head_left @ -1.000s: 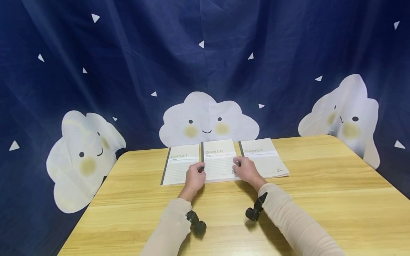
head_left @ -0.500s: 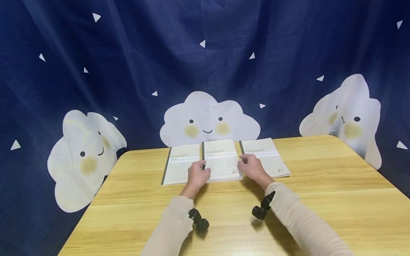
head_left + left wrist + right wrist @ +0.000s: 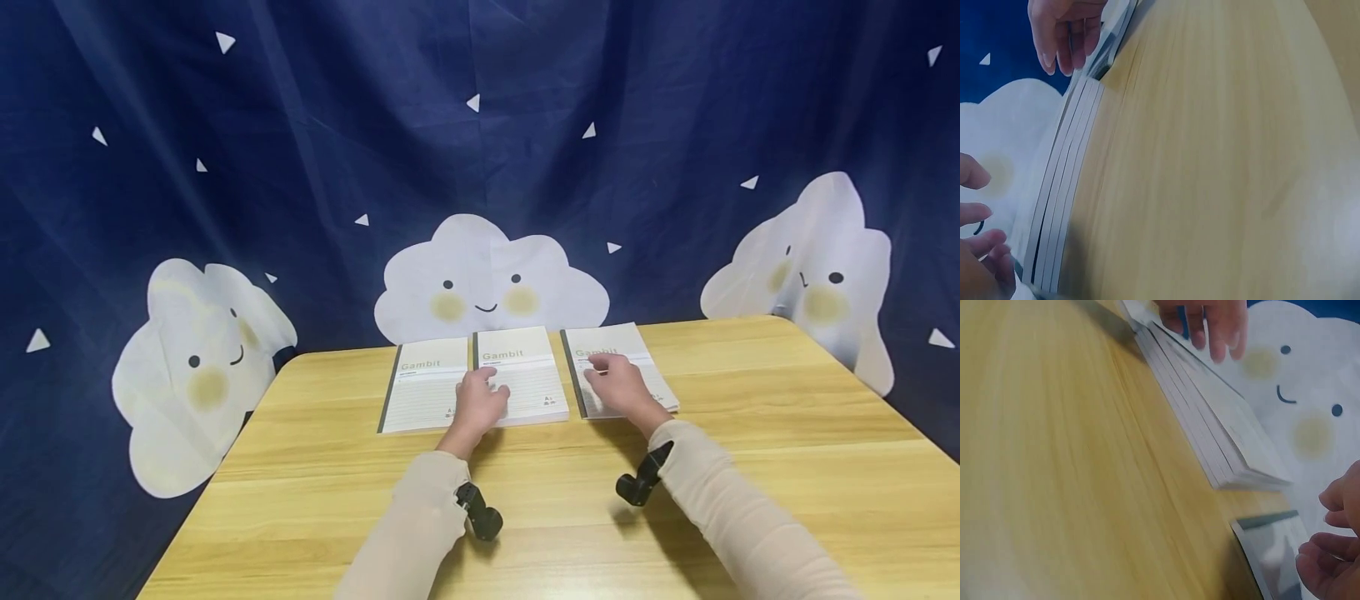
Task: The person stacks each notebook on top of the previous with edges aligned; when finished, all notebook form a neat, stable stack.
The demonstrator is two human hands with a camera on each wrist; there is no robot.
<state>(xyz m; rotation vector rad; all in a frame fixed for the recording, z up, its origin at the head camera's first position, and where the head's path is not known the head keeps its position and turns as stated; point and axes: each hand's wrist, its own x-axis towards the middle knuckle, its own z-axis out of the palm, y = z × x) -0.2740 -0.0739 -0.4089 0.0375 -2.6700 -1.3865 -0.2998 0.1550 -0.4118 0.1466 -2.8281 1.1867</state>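
Three places on the table hold "Gambit" notebooks with pale covers and dark spines, laid side by side. My left hand [image 3: 480,402] is over the lower left part of the middle notebooks [image 3: 528,387], beside the left notebook [image 3: 420,404]. Its fingers are loosely bent and hold nothing. The middle ones form a stack of several, whose page edges [image 3: 1069,187] show in the left wrist view. Over the right notebook [image 3: 637,337] is my right hand [image 3: 621,385], fingers relaxed, nothing in its grasp. In the right wrist view, the right hand [image 3: 1335,544] appears above that notebook's dark spine [image 3: 1266,520].
The wooden table [image 3: 555,508] stretches in front of the notebooks and to both sides. Behind it hangs a dark blue curtain [image 3: 337,125] printed with white clouds and triangles. A black wrist camera [image 3: 480,512] sits on each sleeve.
My right hand has moved right, from the middle stack's right edge to over the right notebook. My left hand has shifted right from the stack's left edge. The notebooks lie as before.
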